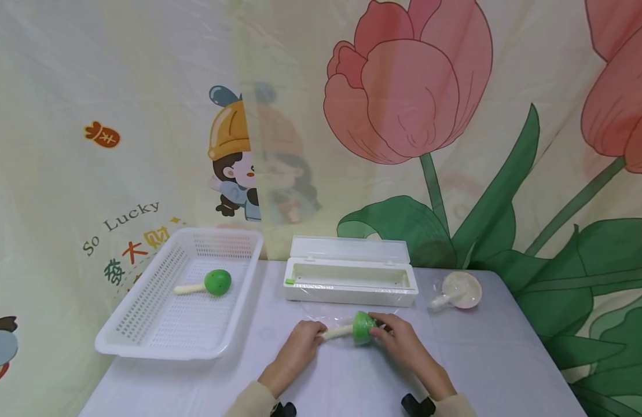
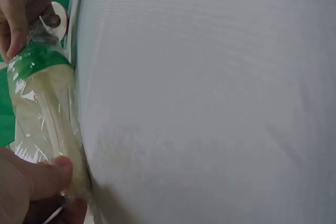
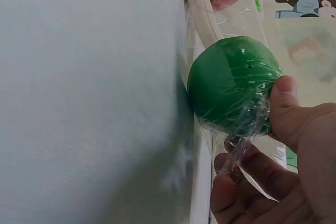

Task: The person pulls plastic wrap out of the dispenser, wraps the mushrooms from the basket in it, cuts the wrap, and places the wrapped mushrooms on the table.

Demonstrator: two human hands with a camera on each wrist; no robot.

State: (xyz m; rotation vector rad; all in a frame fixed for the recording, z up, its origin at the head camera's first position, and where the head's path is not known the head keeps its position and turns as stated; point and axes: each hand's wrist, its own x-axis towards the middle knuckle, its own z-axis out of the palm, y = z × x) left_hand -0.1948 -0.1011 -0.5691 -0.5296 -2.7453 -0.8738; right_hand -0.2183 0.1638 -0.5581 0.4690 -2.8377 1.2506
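A green ladle [image 1: 363, 328] with a cream handle lies across the front of the table, wrapped in clear plastic film [image 3: 244, 116]. My left hand [image 1: 304, 341] pinches the end of its handle [image 2: 55, 121] through the film. At the other end, my right hand [image 1: 401, 341] holds the bowl, its thumb on the green outside and its fingers at the bunched film. In the right wrist view the rounded green bowl [image 3: 228, 77] faces the camera. Behind the hands stands a white cling film box [image 1: 349, 295], its lid raised.
To the left is a white perforated basket [image 1: 159, 350] with another green ladle [image 1: 217, 282] in it. A pale ladle [image 1: 469, 289] in clear film lies at the back right of the white-covered table [image 1: 503, 359]. A printed curtain [image 1: 300, 75] hangs behind.
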